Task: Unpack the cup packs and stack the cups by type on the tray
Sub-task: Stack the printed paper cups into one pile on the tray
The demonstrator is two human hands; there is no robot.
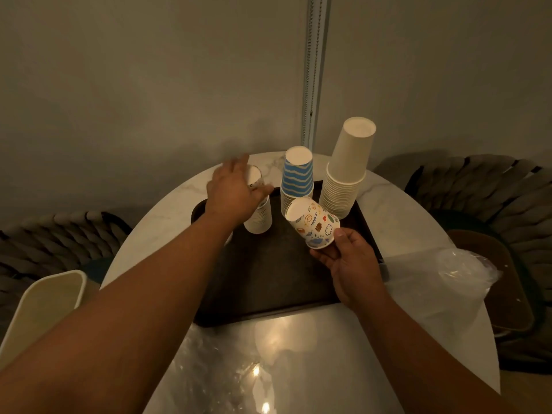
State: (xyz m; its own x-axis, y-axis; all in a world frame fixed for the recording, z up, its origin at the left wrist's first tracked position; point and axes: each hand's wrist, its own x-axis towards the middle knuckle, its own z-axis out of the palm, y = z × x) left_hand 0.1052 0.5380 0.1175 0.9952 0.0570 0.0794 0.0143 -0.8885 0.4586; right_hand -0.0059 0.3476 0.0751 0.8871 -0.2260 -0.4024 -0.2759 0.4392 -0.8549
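Observation:
A dark tray (268,276) lies on a round marble table. Three upside-down stacks stand at its far side: a small patterned stack (259,216) on the left, a blue-striped stack (297,180) in the middle, a tall plain cream stack (346,174) on the right. My left hand (233,192) is over the top of the small stack, fingers spread and blurred; whether it grips a cup is unclear. My right hand (346,261) holds a short stack of doodle-printed cups (313,225) by the rim, tilted, bottom pointing up-left, above the tray.
Clear plastic wrap (457,273) lies on the table right of the tray, and more glossy wrap (239,369) covers the near table. A cream bin (44,306) stands at the left. Woven chairs (478,186) flank the table. A wall is close behind.

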